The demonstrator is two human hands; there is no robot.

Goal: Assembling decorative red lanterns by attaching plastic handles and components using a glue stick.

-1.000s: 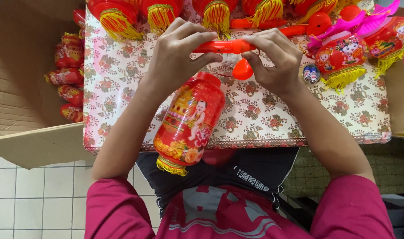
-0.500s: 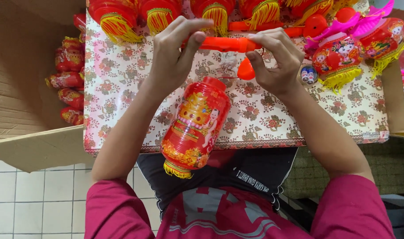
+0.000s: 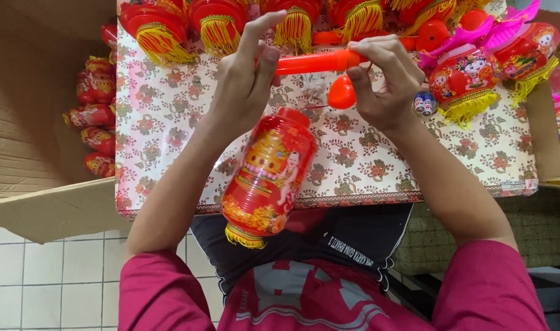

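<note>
Glossy plastic lantern (image 3: pixel 269 175) hangs from smooth orange stick (image 3: pixel 313 62).

A floral-patterned tabletop (image 3: pixel 169 122) stands over a white tiled floor (image 3: pixel 47 282), with a brown cardboard box (image 3: pixel 28 122) to its left and a greenish woven mat (image 3: pixel 451 245) lower right.
</note>
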